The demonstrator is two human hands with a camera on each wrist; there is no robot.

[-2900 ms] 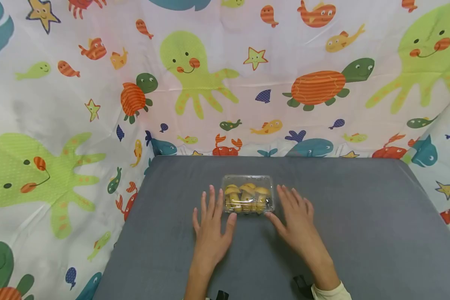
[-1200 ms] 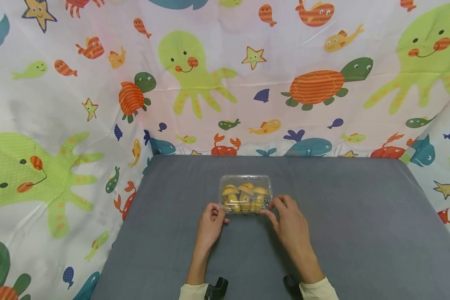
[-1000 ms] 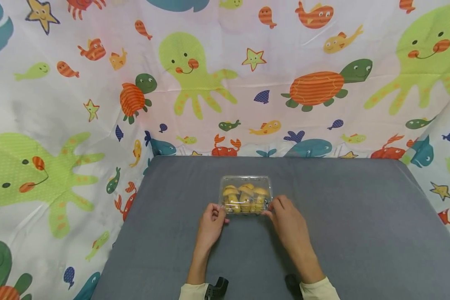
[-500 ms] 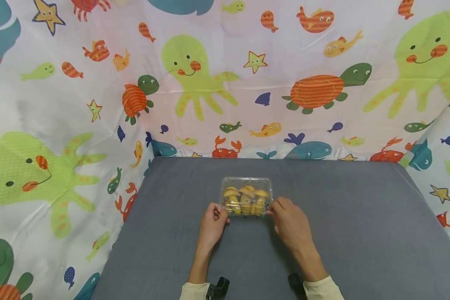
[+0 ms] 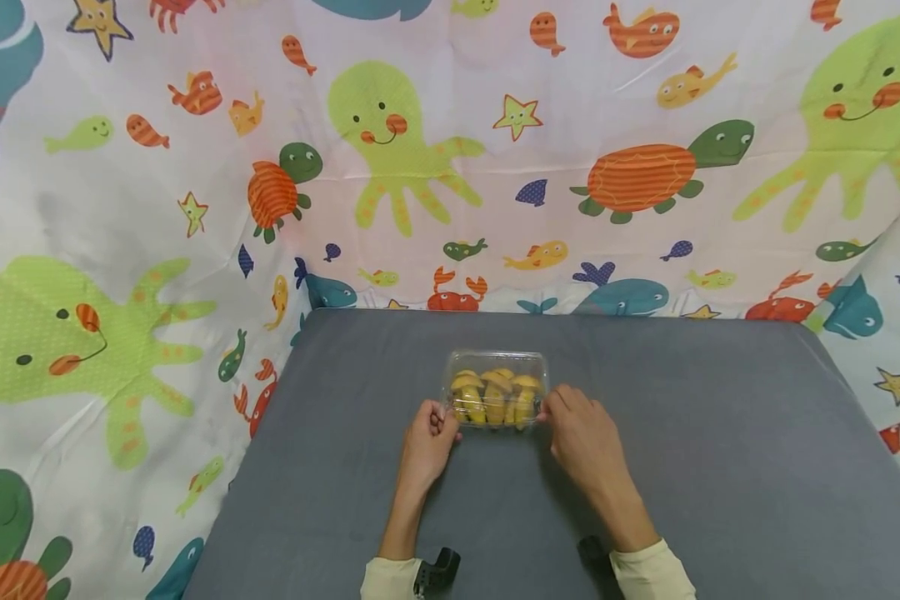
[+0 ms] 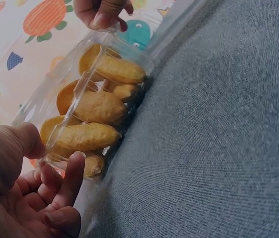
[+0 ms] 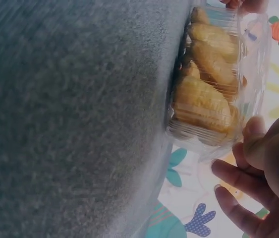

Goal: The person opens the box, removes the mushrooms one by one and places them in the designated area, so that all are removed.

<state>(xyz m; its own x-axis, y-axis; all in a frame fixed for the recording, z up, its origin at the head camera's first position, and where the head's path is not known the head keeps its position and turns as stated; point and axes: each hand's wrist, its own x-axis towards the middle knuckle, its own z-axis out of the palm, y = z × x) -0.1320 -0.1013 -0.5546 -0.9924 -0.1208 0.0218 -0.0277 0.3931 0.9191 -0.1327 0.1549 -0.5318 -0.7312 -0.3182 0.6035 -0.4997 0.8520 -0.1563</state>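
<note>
A clear plastic clamshell box (image 5: 497,357) stands at the table's centre, its lid down over several yellow mushrooms (image 5: 495,404). My left hand (image 5: 426,442) pinches the rim at the near left corner between thumb and forefinger. At the near right corner, my right hand (image 5: 587,442) pinches the rim in the same way. In the left wrist view the mushrooms (image 6: 97,106) lie side by side behind the clear wall, the lower fingers of the left hand (image 6: 15,183) loosely bent below the corner. The right wrist view shows the ribbed box (image 7: 198,141) beside the right hand's thumb and fingers (image 7: 243,183).
A grey cloth covers the table (image 5: 720,450). Behind it and to its sides hangs a white curtain (image 5: 450,183) printed with sea animals. Black straps with camera mounts (image 5: 438,571) sit at both wrists, by cream sleeves (image 5: 652,571).
Earlier both hands were spread with straight fingers beside the box. Since then their fingers have curled in and pinched its near corners. The box has stayed in place.
</note>
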